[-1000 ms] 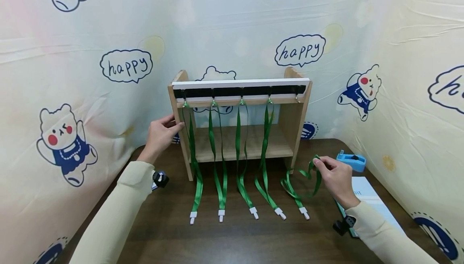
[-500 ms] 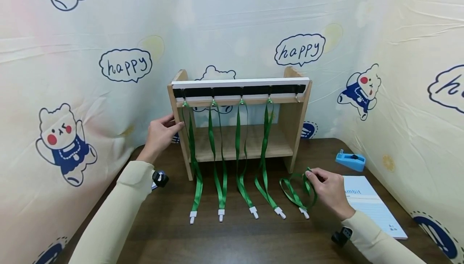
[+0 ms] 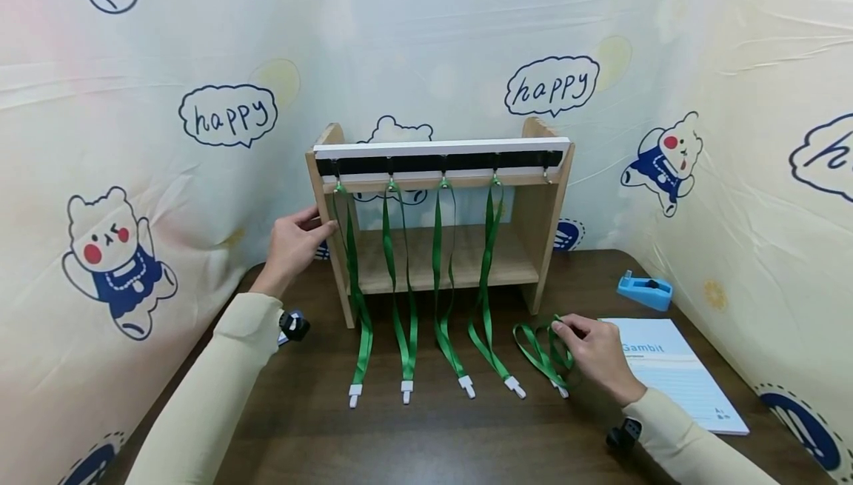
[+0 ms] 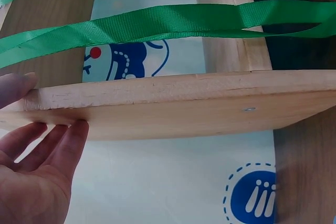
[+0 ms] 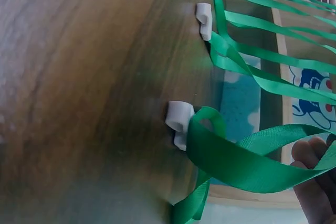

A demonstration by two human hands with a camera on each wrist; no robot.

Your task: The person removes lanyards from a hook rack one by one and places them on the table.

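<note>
My left hand (image 3: 293,248) grips the left side panel (image 4: 173,90) of a wooden rack (image 3: 513,259), thumb on one face and fingers on the other. Four-sided hooks cannot be made out, but a black strip (image 3: 416,164) along the rack's top bears small metal hooks. Several green lanyards (image 3: 352,270) hang from them, white clips lying on the table. The rightmost hook (image 3: 546,175) carries nothing. Right of the rack, my right hand (image 3: 600,355) pinches the band of another green lanyard (image 5: 247,171). Its loops are raised beside the hand, and its white clip (image 5: 179,116) touches the table.
A blue tape dispenser (image 3: 644,291) stands at the table's back right. Near it a white and blue notepad (image 3: 686,374) lies partly under the right forearm. Behind the left wrist a small object (image 3: 291,329) is mostly hidden. Printed cloth (image 3: 426,41) surrounds the brown table (image 3: 426,440).
My right hand has moved left and slightly down, bringing the lanyard's band in over its clip. More of the notepad shows. The left hand keeps its hold on the rack.
</note>
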